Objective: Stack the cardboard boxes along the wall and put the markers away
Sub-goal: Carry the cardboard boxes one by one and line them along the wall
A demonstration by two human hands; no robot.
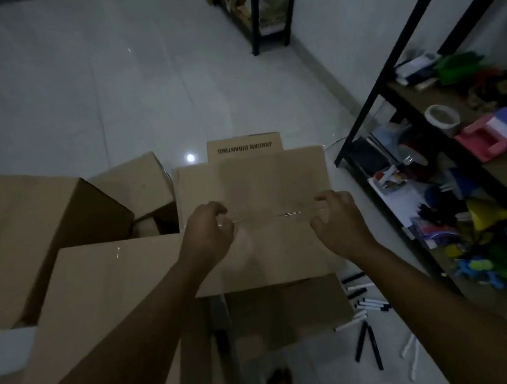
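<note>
Several brown cardboard boxes crowd the floor in dim light. A taped box [254,179] lies on top of a lower box [291,310] in the middle. My left hand [208,235] and my right hand [338,223] are over its top at either end of the shiny tape seam, fingers curled down toward the cardboard. Whether they grip anything is not clear. Several black and white markers [365,308] are scattered on the floor to the right of the lower box.
A large box [26,236] and a smaller one [137,183] stand at left, and another large box [99,291] lies under my left forearm. A black metal shelf [392,87] full of clutter lines the right wall. A second rack [253,11] stands further back.
</note>
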